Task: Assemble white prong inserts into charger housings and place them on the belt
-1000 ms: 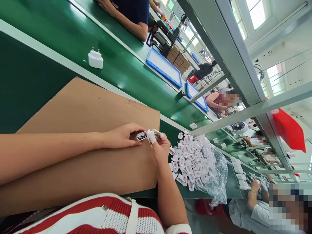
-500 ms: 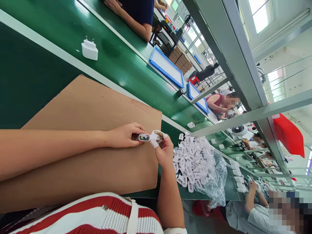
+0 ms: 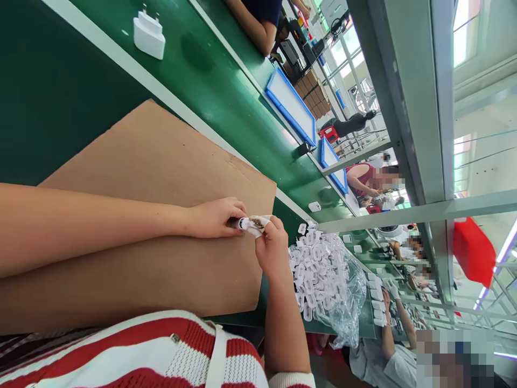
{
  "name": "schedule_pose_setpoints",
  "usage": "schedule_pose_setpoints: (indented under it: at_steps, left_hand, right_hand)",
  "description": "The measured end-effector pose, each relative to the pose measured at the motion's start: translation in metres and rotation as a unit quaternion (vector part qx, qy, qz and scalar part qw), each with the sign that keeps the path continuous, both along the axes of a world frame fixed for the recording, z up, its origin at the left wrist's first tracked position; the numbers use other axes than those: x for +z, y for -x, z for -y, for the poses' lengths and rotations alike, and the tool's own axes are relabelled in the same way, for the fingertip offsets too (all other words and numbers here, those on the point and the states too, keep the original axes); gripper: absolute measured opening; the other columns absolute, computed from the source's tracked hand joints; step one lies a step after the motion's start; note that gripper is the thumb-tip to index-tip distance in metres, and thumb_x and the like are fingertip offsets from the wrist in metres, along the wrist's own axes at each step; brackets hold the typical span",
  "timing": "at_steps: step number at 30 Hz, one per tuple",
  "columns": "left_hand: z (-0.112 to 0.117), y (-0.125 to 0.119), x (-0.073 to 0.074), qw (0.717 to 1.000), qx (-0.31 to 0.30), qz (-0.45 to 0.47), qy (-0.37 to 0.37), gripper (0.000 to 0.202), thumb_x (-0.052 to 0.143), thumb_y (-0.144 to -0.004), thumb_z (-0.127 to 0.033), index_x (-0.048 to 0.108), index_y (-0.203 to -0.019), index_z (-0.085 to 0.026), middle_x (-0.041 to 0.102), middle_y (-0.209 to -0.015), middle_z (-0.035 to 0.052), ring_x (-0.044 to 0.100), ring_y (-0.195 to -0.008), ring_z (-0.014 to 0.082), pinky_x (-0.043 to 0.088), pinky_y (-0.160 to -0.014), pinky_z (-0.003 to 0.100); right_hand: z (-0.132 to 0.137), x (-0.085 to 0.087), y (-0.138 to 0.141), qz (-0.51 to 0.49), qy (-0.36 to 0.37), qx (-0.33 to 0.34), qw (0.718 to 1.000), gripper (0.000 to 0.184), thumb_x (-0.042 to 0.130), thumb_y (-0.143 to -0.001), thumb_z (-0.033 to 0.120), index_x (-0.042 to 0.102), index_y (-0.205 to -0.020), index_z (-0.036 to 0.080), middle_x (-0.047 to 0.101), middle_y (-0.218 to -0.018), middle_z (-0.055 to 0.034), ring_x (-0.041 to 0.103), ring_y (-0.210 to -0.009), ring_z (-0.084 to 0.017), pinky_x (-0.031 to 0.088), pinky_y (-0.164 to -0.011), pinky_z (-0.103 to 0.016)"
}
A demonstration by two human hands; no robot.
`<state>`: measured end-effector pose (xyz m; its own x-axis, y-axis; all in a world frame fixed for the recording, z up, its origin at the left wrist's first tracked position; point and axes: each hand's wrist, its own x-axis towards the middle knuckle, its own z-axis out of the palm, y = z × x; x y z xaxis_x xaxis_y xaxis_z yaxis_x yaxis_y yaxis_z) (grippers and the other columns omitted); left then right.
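Note:
My left hand (image 3: 218, 216) is closed around a white charger housing (image 3: 243, 223), gripping it by thumb and fingers above the cardboard sheet (image 3: 194, 275). The housing's near end faces my right hand. My right hand (image 3: 273, 245) wears white coverings, brown-stained in places, on thumb and forefinger. Those fingertips pinch together at the end of the housing; they partly hide what lies between them. To the right of my right hand lies a heap of white plastic plug parts (image 3: 311, 267) on clear plastic film (image 3: 351, 302).
A white plug adapter (image 3: 149, 35) stands on the green conveyor belt (image 3: 202, 86), beyond a pale rail (image 3: 121, 62). Blue-rimmed trays (image 3: 291, 105) rest past the belt. A metal frame beam (image 3: 420, 211) crosses at right. A co-worker's arms (image 3: 393, 323) reach toward white adapters (image 3: 377, 302).
The view has shifted. The housing has turned in my left hand, so its open side with the circuit board no longer shows. My right fingertips stay at its end.

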<state>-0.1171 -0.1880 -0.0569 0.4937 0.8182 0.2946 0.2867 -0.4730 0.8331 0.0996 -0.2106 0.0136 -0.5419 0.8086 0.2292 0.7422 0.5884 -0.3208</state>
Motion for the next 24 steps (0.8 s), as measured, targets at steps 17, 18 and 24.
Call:
schedule_pose_setpoints:
  at_steps: [17, 18, 24]
  left_hand:
    - [-0.002, -0.001, -0.006, 1.000, 0.000, 0.006, -0.012, 0.024, 0.065, -0.096, -0.039, 0.072, -0.085, -0.019, 0.069, -0.099, 0.0072, 0.062, -0.095, 0.0238, 0.049, -0.086, 0.034]
    - [-0.002, -0.001, -0.007, 1.000, 0.000, 0.006, -0.011, 0.024, 0.066, -0.096, -0.040, 0.073, -0.085, -0.020, 0.069, -0.099, 0.0071, 0.062, -0.095, 0.0240, 0.049, -0.087, 0.035]
    - [-0.005, -0.001, -0.014, 1.000, -0.010, 0.016, -0.005, 0.028, 0.064, -0.096, -0.047, 0.076, -0.090, -0.022, 0.071, -0.102, 0.0076, 0.064, -0.099, 0.0261, 0.051, -0.091, 0.037]
  right_hand:
    - [-0.007, 0.007, 0.005, 0.079, -0.036, 0.037, 0.996, 0.033, 0.052, -0.082, 0.000, 0.071, -0.099, 0.021, 0.063, -0.096, -0.0073, 0.057, -0.094, -0.025, 0.051, -0.081, -0.035]
    - [-0.008, 0.005, 0.005, 0.082, -0.034, 0.037, 0.995, 0.032, 0.053, -0.081, 0.000, 0.070, -0.096, 0.022, 0.063, -0.095, -0.0069, 0.056, -0.094, -0.024, 0.050, -0.081, -0.035]
    - [-0.013, 0.001, 0.010, 0.100, -0.025, 0.007, 0.995, 0.024, 0.058, -0.077, 0.000, 0.063, -0.074, 0.024, 0.059, -0.086, -0.0038, 0.055, -0.089, -0.022, 0.046, -0.074, -0.032]
